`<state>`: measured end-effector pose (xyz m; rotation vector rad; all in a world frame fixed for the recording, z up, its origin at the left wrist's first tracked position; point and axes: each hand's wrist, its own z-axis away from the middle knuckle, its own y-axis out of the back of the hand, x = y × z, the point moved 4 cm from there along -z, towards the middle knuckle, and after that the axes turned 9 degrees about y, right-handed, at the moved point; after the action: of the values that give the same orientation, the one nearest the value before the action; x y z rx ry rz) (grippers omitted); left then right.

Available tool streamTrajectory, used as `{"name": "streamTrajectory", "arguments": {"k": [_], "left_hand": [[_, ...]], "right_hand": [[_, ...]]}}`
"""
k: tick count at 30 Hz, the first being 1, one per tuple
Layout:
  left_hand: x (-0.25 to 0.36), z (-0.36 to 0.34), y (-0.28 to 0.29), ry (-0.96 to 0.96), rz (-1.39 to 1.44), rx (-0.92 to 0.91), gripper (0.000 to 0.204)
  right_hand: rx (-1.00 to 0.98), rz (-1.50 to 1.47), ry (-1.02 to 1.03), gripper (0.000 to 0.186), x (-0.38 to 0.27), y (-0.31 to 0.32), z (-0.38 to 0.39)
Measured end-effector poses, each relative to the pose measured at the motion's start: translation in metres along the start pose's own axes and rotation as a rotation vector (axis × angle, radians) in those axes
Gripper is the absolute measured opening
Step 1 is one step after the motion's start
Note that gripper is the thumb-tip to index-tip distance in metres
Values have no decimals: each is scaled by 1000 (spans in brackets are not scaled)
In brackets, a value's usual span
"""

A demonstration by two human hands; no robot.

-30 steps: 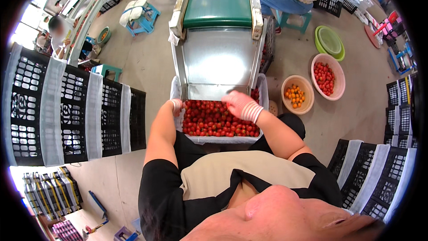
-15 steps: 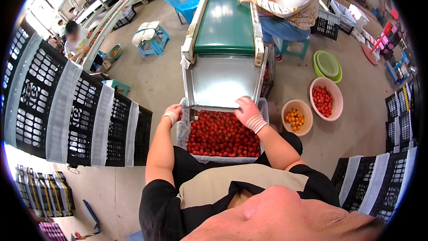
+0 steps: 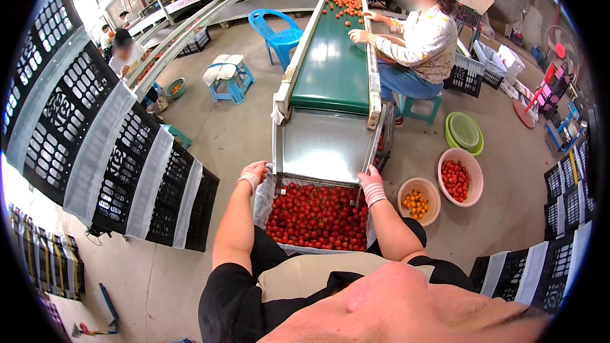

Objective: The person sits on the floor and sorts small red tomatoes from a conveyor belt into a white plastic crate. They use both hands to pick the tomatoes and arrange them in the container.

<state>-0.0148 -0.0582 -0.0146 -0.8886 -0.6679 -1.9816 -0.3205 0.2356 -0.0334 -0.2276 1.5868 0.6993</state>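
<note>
A lined crate (image 3: 259, 206) full of small red tomatoes (image 3: 314, 219) sits in front of me, under the lower end of a sloping metal chute (image 3: 327, 149). My left hand (image 3: 255, 171), in a pale glove with a striped cuff, is at the crate's far left corner. Its fingers are curled in; what they hold, if anything, is hidden. My right hand (image 3: 371, 183), gloved alike, is closed around the chute's lower right edge, above the crate's right side.
Beyond the chute runs a green conveyor belt (image 3: 333, 63) with orange-red tomatoes at its far end. A co-worker (image 3: 422, 44) sits on its right. Basins of yellow tomatoes (image 3: 435, 200) and red tomatoes (image 3: 480, 181) stand right. Stacked black crates (image 3: 121, 159) rise at left.
My right hand has moved from over the chute's lower lip to its right edge. My left hand stays near the crate's left corner. The view has tilted up.
</note>
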Motion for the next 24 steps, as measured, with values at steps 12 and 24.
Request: {"name": "streamTrajectory", "arguments": {"k": [12, 24], "left_hand": [[4, -16, 8, -43, -175, 73, 20], [-10, -7, 15, 227, 23, -225, 47]], "right_hand": [[13, 48, 159, 59, 26, -8, 4], [-36, 141, 134, 52, 10, -6, 11]]}}
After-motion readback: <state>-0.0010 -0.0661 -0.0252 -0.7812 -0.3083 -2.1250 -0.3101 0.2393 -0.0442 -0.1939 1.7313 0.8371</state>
